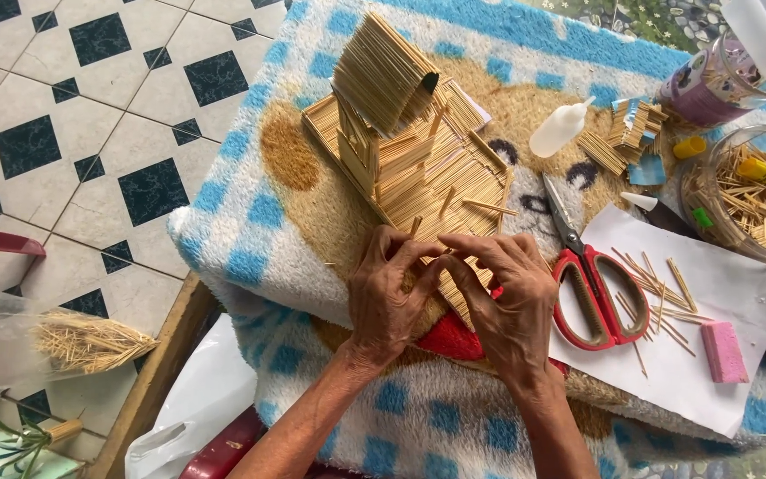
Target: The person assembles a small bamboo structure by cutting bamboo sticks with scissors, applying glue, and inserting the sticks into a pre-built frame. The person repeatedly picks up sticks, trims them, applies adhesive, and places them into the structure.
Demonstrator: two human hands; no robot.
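Observation:
A small house made of thin wooden sticks stands on a stick-built base on a fluffy blue, white and tan blanket. My left hand and my right hand meet at the near edge of the base, fingertips pinched together on thin sticks there. The fingers hide exactly what they grip.
Red-handled scissors lie to the right, partly on a white paper sheet with loose sticks and a pink block. A small glue bottle, stick bundles and a clear bowl of sticks sit behind. A bag of sticks lies on the tiled floor.

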